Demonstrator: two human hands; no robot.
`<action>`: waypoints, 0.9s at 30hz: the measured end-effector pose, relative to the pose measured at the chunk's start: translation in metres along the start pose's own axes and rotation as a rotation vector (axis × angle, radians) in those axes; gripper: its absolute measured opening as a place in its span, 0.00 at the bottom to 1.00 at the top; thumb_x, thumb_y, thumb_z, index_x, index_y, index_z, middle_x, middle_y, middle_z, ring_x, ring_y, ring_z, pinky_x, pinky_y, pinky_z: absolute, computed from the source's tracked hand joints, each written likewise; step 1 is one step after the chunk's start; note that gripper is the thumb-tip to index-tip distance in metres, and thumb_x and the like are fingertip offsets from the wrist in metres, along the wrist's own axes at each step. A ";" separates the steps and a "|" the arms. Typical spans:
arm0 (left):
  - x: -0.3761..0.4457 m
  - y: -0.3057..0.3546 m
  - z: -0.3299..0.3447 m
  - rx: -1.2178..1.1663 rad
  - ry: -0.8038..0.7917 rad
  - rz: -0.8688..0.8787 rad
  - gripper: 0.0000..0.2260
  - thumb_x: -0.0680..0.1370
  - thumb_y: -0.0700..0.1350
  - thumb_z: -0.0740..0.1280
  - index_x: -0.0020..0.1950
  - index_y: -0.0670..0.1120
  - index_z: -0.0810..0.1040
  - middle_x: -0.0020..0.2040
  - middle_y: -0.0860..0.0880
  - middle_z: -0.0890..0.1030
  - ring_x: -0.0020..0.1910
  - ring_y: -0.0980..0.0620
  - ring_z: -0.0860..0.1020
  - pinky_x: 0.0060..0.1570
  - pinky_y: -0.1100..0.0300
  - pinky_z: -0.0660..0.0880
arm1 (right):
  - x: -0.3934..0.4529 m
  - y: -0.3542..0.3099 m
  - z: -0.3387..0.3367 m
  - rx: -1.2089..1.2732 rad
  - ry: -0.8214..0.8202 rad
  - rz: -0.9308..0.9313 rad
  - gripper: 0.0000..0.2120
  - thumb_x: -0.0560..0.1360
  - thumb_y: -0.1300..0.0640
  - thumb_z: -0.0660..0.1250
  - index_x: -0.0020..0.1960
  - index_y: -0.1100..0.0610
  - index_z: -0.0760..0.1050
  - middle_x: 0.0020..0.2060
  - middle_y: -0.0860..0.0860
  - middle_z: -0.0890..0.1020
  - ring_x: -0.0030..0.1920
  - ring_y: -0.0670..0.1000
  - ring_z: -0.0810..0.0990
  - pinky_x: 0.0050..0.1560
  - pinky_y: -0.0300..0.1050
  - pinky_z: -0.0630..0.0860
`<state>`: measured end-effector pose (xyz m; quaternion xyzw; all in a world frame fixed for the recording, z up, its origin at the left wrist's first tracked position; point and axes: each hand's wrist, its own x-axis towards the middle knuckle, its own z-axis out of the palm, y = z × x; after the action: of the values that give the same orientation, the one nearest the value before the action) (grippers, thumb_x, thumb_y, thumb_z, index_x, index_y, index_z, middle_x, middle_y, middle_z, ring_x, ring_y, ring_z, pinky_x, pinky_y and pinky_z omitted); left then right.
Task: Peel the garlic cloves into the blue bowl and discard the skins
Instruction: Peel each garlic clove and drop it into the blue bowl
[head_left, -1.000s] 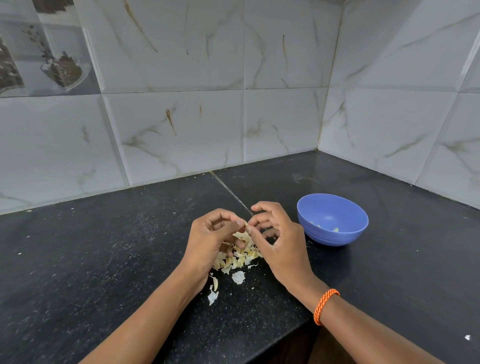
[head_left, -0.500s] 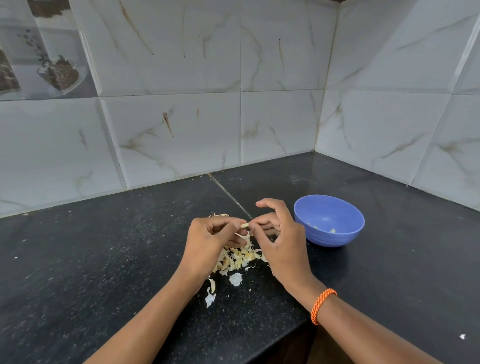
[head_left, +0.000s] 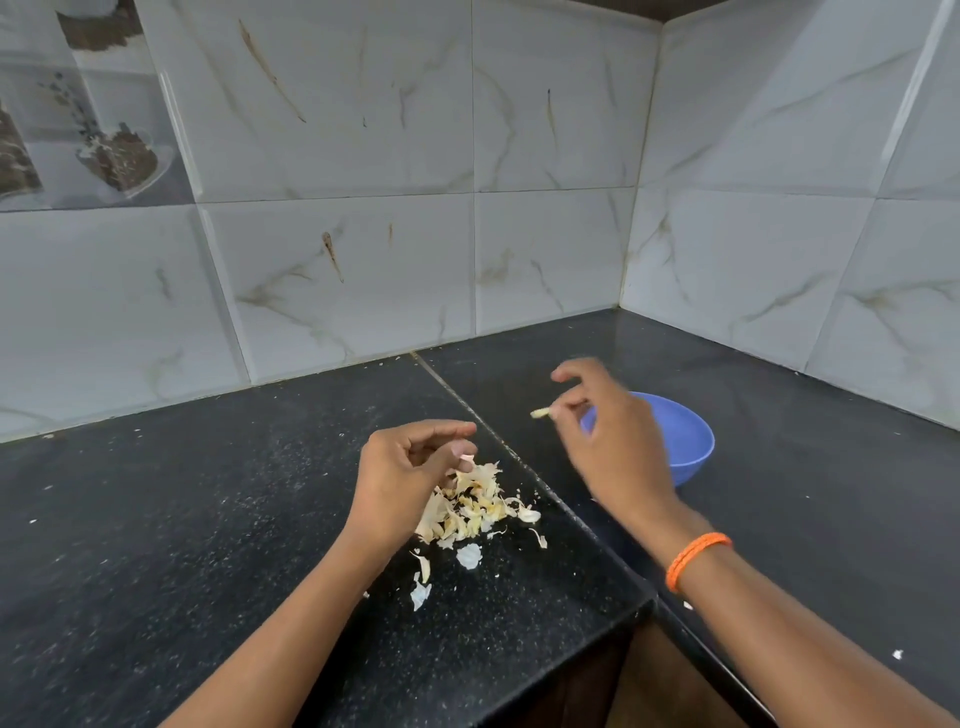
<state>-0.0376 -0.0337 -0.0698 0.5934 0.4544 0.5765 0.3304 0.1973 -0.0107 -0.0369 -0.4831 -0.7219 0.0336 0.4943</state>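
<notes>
The fingers (head_left: 563, 410) of the right hand (head_left: 613, 447) pinch a small pale garlic clove (head_left: 540, 413), held just left of the blue bowl (head_left: 685, 441), which the hand partly hides. The left hand (head_left: 405, 473) hangs with its fingers loosely curled over the heap of papery skins (head_left: 472, 506), well left of the bowl; whether it pinches a scrap I cannot tell. The desk (head_left: 208, 519) is speckled black stone, backed by glossy marbled tiles (head_left: 545, 234). An orange band (head_left: 696, 558) circles the right wrist.

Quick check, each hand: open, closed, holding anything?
Left hand: fingers curled, pinching a bit of garlic skin.
Right hand: pinching a small garlic piece.
</notes>
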 end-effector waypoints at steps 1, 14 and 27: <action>0.002 -0.001 -0.006 0.087 0.045 0.033 0.09 0.83 0.38 0.72 0.59 0.49 0.88 0.46 0.51 0.90 0.42 0.53 0.87 0.41 0.61 0.82 | 0.009 0.012 -0.010 -0.090 0.013 0.045 0.14 0.81 0.61 0.70 0.62 0.47 0.76 0.42 0.42 0.85 0.46 0.46 0.82 0.43 0.48 0.77; 0.026 -0.034 -0.053 0.729 -0.101 0.001 0.06 0.83 0.48 0.73 0.58 0.58 0.87 0.56 0.57 0.83 0.57 0.54 0.81 0.61 0.52 0.79 | 0.027 0.000 -0.012 -0.365 -0.203 -0.020 0.21 0.85 0.45 0.65 0.36 0.51 0.70 0.35 0.47 0.75 0.36 0.51 0.73 0.37 0.50 0.71; 0.028 -0.040 -0.052 0.701 -0.164 -0.093 0.08 0.72 0.54 0.82 0.48 0.58 0.86 0.40 0.57 0.85 0.41 0.58 0.83 0.46 0.56 0.81 | 0.038 -0.022 0.117 -0.143 -0.688 -0.029 0.08 0.82 0.59 0.70 0.58 0.51 0.86 0.55 0.49 0.85 0.50 0.49 0.80 0.57 0.56 0.83</action>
<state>-0.0970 0.0005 -0.0897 0.6935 0.6229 0.3204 0.1683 0.0936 0.0559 -0.0587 -0.4666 -0.8534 0.1369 0.1875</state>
